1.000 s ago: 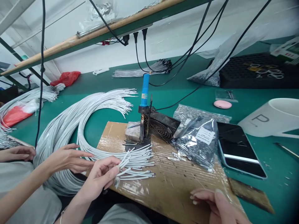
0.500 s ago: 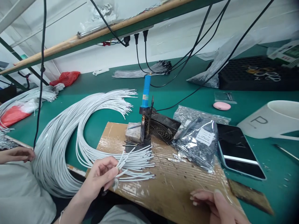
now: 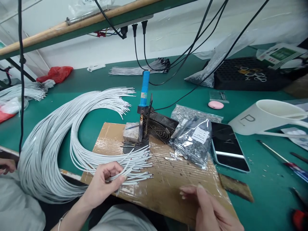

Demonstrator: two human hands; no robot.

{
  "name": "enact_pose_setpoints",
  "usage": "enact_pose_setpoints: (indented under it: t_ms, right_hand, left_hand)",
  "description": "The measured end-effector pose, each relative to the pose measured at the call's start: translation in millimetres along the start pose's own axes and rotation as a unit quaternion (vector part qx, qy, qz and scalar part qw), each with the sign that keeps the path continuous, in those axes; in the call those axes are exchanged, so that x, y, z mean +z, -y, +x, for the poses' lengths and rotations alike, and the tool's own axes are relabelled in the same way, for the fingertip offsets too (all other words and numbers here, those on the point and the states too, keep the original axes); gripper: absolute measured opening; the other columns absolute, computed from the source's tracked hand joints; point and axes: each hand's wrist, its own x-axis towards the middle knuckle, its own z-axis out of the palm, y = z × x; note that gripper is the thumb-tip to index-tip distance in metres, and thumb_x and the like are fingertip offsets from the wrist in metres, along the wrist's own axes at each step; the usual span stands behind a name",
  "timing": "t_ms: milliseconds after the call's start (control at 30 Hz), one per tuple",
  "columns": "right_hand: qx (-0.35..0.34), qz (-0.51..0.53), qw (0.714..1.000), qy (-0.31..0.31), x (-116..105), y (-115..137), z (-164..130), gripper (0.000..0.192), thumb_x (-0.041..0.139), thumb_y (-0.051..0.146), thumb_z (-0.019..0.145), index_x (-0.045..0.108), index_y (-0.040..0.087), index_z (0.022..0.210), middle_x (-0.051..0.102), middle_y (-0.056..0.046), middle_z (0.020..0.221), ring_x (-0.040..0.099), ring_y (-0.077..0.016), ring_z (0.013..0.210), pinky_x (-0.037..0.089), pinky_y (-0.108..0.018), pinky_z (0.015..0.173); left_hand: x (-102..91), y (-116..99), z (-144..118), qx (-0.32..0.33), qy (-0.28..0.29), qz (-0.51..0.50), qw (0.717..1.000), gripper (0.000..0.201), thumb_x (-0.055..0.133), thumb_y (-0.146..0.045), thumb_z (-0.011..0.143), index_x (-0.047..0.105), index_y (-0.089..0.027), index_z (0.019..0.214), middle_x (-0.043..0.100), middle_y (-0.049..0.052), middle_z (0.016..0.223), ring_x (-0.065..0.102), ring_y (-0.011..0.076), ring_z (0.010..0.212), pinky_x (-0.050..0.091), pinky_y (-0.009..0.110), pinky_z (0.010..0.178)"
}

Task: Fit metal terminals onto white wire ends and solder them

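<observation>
A thin bracelet (image 3: 61, 219) rings the left forearm (image 3: 77, 208); grey cloth (image 3: 125, 219) covers the lap.

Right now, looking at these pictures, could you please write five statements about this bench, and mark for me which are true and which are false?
1. The left hand holds white wires. True.
2. The right hand grips the blue-handled soldering iron. False: the iron stands nearly upright, apart from both hands.
3. The white mug bears a letter P. True.
4. The pink oval object is inside the mug. False: it lies on the green work surface.
5. In the view, the labelled plastic bag lies left of the smartphone. True.
</observation>
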Motion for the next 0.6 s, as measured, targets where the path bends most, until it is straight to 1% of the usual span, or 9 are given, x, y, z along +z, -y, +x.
enact_pose_setpoints:
  t_ms: [133,200,267,333,400,467,533,567,600]
  right_hand:
    - [-0.041,-0.01,0.996,0.083,17.7,18.9,-14.3,0.033,0.068,0.04,0.095,0.08,0.021,0.071,0.068,-0.002,0.067,0.061,-0.0143,0.058,0.048,-0.026,0.059]
    - [-0.046,-0.032,0.995,0.08,18.2,24.0,-13.1,0.033,0.066,0.04,0.096,0.08,0.021,0.074,0.066,-0.001,0.066,0.061,-0.0148,0.059,0.047,-0.027,0.06]
    - [-0.049,-0.061,0.996,0.043,8.5,24.2,-6.6,0.033,0.066,0.042,0.096,0.08,0.02,0.076,0.067,-0.002,0.067,0.06,-0.0154,0.06,0.047,-0.027,0.062]
    - [-0.053,-0.095,0.994,-0.007,-10.2,20.2,2.4,0.035,0.067,0.045,0.095,0.079,0.019,0.076,0.067,-0.001,0.067,0.059,-0.0156,0.061,0.047,-0.028,0.064]
    - [-0.051,-0.131,0.988,-0.068,-35.0,13.3,11.6,0.036,0.07,0.049,0.093,0.079,0.018,0.077,0.067,-0.001,0.068,0.059,-0.0162,0.064,0.048,-0.028,0.067]
    - [-0.036,-0.16,0.978,-0.127,-63.4,5.4,20.6,0.039,0.072,0.053,0.09,0.08,0.017,0.079,0.07,-0.002,0.07,0.061,-0.0174,0.064,0.049,-0.03,0.069]
    - [-0.019,-0.192,0.966,-0.172,-93.8,-0.6,30.2,0.046,0.071,0.06,0.087,0.081,0.015,0.08,0.073,-0.004,0.071,0.062,-0.0192,0.063,0.05,-0.031,0.068]
    - [-0.011,-0.219,0.957,-0.188,-109.3,-1.8,35.4,0.051,0.069,0.063,0.087,0.081,0.015,0.08,0.074,-0.005,0.07,0.063,-0.0204,0.063,0.051,-0.032,0.068]
    - [-0.005,-0.252,0.945,-0.207,-124.6,-1.7,40.9,0.054,0.067,0.066,0.086,0.082,0.014,0.081,0.075,-0.007,0.071,0.064,-0.022,0.065,0.051,-0.033,0.068]
  left_hand:
    - [4.0,3.4,0.6,0.01,-0.02,0.026,0.999,0.038,0.072,-0.052,0.09,0.066,-0.017,0.079,0.053,-0.004,0.059,0.041,0.0086,0.05,0.033,0.021,0.05]
    - [7.7,5.3,4.6,0.029,-0.039,0.046,0.998,0.03,0.071,-0.046,0.093,0.071,-0.018,0.082,0.061,-0.001,0.063,0.051,0.0114,0.053,0.041,0.023,0.055]
    - [12.0,6.9,11.0,0.058,-0.064,0.062,0.994,0.022,0.071,-0.039,0.093,0.075,-0.019,0.086,0.071,0.004,0.076,0.063,0.017,0.07,0.049,0.027,0.07]
    - [15.7,7.7,16.8,0.094,-0.09,0.082,0.988,0.015,0.072,-0.034,0.092,0.078,-0.02,0.087,0.075,0.008,0.096,0.067,0.023,0.095,0.049,0.031,0.09]
    - [17.9,8.0,18.6,0.126,-0.102,0.108,0.981,0.013,0.074,-0.033,0.089,0.079,-0.022,0.084,0.075,0.01,0.104,0.066,0.0262,0.107,0.046,0.033,0.097]
    - [18.1,9.0,15.6,0.126,-0.098,0.113,0.981,0.016,0.075,-0.036,0.088,0.078,-0.022,0.081,0.075,0.008,0.094,0.068,0.0246,0.093,0.05,0.031,0.086]
    - [16.0,11.4,11.1,0.077,-0.095,0.07,0.99,0.02,0.076,-0.043,0.087,0.076,-0.023,0.085,0.071,0.002,0.073,0.063,0.0194,0.067,0.049,0.028,0.068]
    - [14.2,12.7,9.6,0.045,-0.102,0.046,0.993,0.023,0.076,-0.046,0.087,0.075,-0.024,0.09,0.065,-0.002,0.06,0.058,0.0176,0.058,0.047,0.027,0.063]
    - [12.3,13.7,9.1,0.025,-0.105,0.024,0.994,0.027,0.077,-0.049,0.086,0.073,-0.024,0.095,0.062,-0.004,0.055,0.056,0.0166,0.054,0.046,0.026,0.06]
